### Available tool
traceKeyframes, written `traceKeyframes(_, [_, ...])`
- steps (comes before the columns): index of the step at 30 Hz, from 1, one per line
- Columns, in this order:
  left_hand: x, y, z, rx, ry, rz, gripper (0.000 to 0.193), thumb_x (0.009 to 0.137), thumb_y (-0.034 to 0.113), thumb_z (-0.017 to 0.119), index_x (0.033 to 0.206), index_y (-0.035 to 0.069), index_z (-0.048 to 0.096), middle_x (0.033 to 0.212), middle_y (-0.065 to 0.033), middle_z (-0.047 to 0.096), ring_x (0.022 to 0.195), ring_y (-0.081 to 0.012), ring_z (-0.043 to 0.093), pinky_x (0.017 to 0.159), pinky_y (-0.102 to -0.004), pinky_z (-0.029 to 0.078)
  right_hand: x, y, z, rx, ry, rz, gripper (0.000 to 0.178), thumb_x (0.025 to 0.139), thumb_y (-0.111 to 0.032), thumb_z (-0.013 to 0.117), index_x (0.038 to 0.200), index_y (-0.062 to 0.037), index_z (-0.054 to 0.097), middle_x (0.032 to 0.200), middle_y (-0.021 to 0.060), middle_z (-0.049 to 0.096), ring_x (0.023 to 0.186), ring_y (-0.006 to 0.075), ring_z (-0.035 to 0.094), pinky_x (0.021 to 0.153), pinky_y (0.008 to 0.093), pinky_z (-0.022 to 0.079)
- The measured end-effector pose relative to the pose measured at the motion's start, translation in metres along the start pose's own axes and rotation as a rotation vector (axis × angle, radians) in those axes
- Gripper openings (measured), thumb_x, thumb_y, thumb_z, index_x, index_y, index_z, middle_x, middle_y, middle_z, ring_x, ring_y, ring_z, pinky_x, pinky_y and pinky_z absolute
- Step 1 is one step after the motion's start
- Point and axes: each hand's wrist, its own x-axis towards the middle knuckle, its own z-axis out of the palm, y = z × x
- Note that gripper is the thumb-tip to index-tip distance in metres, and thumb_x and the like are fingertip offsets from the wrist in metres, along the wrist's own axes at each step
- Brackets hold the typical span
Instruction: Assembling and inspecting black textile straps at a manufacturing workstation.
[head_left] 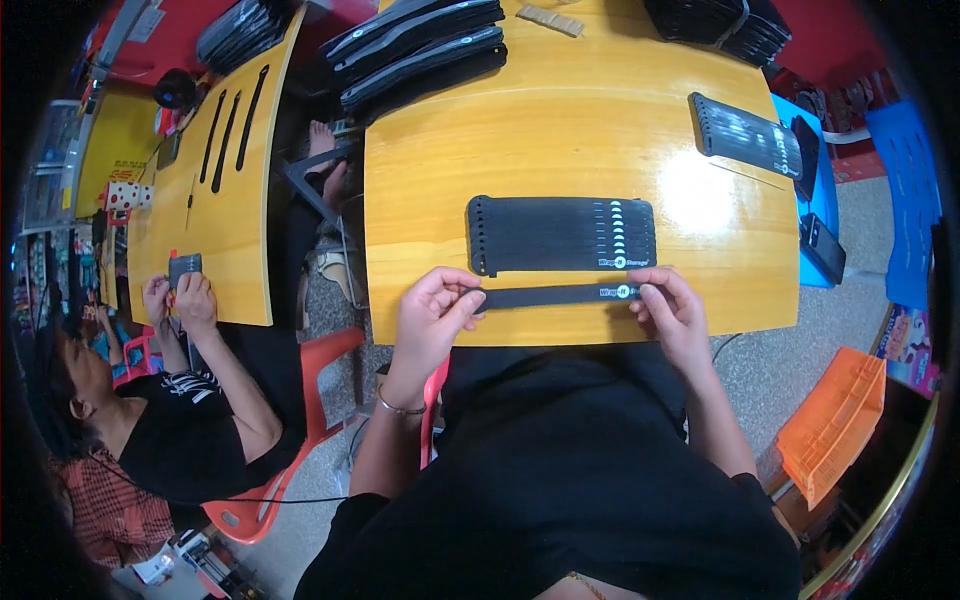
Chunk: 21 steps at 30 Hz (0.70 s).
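Observation:
A single black strap with white print near its right end stretches level between my two hands, just above the near edge of the table. My left hand pinches its rounded left end between thumb and fingers. At the right end, my right hand grips it beside the white print. Directly beyond lies a flat row of overlapping black straps, their rounded ends lined up on the left and white marks stepping along the right. Another fanned set of straps rests at the table's far right.
Stacked black straps stand at the far left of the yellow table, and a tied bundle at the far right. A phone lies by the right edge. An orange crate is at lower right. A co-worker handles straps at the left table.

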Motion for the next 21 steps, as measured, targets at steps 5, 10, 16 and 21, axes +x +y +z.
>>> traceKeyframes(5, [0.010,-0.004,0.007,-0.029,0.077,0.094,0.009,0.088,-0.002,0.056,0.097,-0.002,0.057,0.088,-0.0048,0.061,0.074,-0.0081,0.060,0.067,-0.0214,0.052,0.006,-0.001,-0.004,-0.081,0.057,-0.113,0.023,0.093,-0.002,0.048,0.114,-0.0003,0.058,0.095,0.0043,0.052,0.076,0.0079,0.056,0.066,0.0192,0.046])
traceKeyframes(10, [0.017,-0.012,0.001,0.001,0.130,0.133,0.009,0.087,-0.003,0.057,0.096,-0.002,0.057,0.086,-0.0048,0.060,0.074,-0.0082,0.060,0.067,-0.0208,0.052,0.010,0.004,-0.007,0.004,0.138,-0.044,0.021,0.089,-0.003,0.056,0.110,-0.0025,0.057,0.085,0.0002,0.057,0.073,0.0059,0.054,0.062,0.0184,0.044])
traceKeyframes(16, [0.022,-0.018,0.003,0.045,0.195,0.150,0.010,0.085,-0.003,0.061,0.093,-0.003,0.057,0.082,-0.0045,0.060,0.072,-0.0076,0.060,0.063,-0.0191,0.052,0.011,0.002,-0.006,-0.048,0.196,-0.009,0.013,0.088,-0.004,0.060,0.100,-0.0015,0.060,0.085,0.0005,0.058,0.071,0.0062,0.057,0.058,0.0181,0.045])
traceKeyframes(21, [0.024,-0.018,0.005,0.066,0.244,0.142,0.007,0.084,-0.002,0.063,0.090,-0.004,0.059,0.079,-0.0045,0.061,0.069,-0.0071,0.060,0.061,-0.0185,0.051,0.012,0.004,-0.008,-0.072,0.194,-0.033,0.011,0.088,-0.004,0.060,0.099,-0.0015,0.060,0.082,0.0007,0.059,0.069,0.0058,0.058,0.057,0.0177,0.046])
